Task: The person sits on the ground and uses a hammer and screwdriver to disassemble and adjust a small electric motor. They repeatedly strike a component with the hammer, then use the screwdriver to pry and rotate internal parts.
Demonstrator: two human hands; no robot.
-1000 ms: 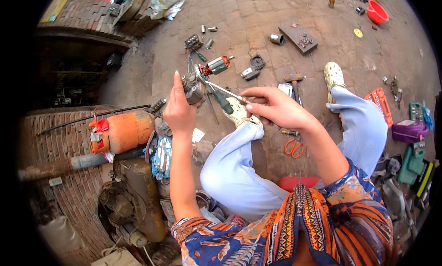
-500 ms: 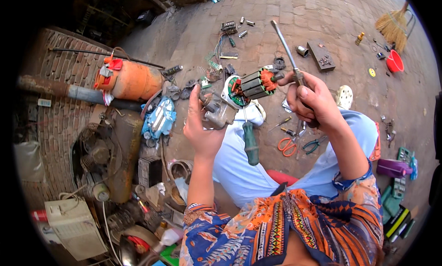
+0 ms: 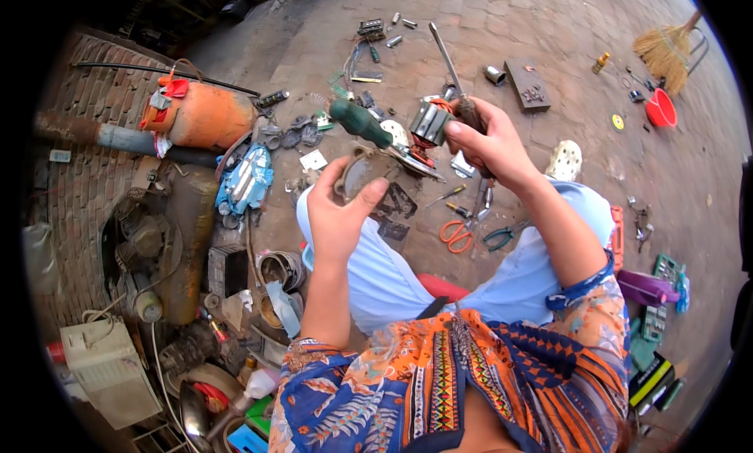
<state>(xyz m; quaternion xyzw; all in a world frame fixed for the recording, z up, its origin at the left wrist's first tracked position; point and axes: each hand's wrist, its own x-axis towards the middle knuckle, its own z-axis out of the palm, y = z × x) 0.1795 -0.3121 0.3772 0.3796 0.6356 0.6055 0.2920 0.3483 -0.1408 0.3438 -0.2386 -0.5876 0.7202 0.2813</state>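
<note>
With left grip point(image 3: 337, 220) clamped on a grey metal housing point(image 3: 367, 174), clasps a long screwdriver point(image 3: 451, 70) in right grip point(image 3: 496, 143) near the armature point(image 3: 430, 124).

my two hands point(image 3: 336, 214), two large screwdrivers point(image 3: 357, 122), one motor point(image 3: 431, 124), one pair of orange scissors point(image 3: 456, 237), one red bucket point(image 3: 660, 109), one broom point(image 3: 665, 51), one orange gas cylinder point(image 3: 212, 116)

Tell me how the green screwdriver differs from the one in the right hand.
The green screwdriver has a dark green handle; the other screwdriver has a dark, brownish one.
The green screwdriver sits by the motor with no hand on its handle; the other is gripped in the right hand.
The green one's shank is hard to make out; the other's shows plainly.
Both are off the ground.
</note>
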